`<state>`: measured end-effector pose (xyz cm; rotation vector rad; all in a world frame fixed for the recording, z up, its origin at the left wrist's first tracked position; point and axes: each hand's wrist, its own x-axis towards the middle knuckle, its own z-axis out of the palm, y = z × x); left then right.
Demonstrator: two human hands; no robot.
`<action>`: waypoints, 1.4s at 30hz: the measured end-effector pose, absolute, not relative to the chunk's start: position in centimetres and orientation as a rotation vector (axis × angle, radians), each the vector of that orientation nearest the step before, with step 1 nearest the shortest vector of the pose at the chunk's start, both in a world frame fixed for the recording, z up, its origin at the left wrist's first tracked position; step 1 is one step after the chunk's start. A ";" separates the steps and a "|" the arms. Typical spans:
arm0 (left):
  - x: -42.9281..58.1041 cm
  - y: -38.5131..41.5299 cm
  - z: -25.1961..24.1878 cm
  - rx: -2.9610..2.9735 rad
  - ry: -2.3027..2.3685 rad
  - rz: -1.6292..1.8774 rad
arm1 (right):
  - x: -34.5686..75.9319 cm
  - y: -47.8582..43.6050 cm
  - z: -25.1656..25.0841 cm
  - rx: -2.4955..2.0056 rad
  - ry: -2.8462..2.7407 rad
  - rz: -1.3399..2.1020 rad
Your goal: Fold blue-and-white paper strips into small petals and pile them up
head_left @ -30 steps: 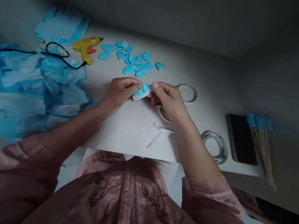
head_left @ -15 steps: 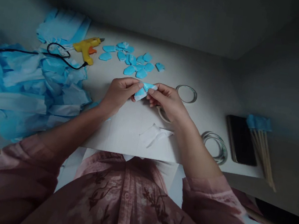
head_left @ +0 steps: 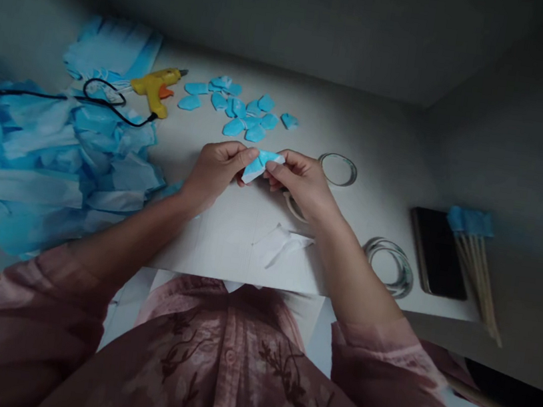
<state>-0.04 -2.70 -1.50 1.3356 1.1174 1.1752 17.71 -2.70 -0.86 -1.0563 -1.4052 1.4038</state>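
Note:
A small folded piece of blue and white fabric [head_left: 259, 167] is pinched between both hands above the white table. My left hand [head_left: 219, 172] grips its left side with thumb and fingers. On the other side my right hand [head_left: 302, 179] has its thumb pressed on the fabric. Just beyond the hands lie several blue petal-shaped fabric pieces [head_left: 237, 108]. Partly hidden behind my right hand is a roll of tape [head_left: 296, 208]. White scraps [head_left: 286, 243] lie nearer to me.
At left a heap of blue and white fabric [head_left: 70, 162] spreads beside a yellow glue gun [head_left: 155, 87] with a black cord. A stack of face masks [head_left: 114, 47] lies behind. Rightward are rings of tape [head_left: 388, 267], a black phone [head_left: 439, 254] and sticks with blue tops [head_left: 478, 273].
Both hands stay in nearly the same place. The fabric between them has shifted slightly, with its blue fold lying a little flatter and wider.

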 end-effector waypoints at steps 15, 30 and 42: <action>0.0 -2.9 -1.7 1.522 1.318 1.278 | 17.6 -3.0 -0.8 -1.004 -1.493 1.477; 0.3 -3.0 -1.4 1.393 1.216 1.236 | 17.7 -2.8 -0.7 -1.021 -1.509 1.400; -0.1 -2.3 -1.3 1.330 1.006 1.055 | 18.1 -2.6 -1.1 -1.095 -1.698 1.272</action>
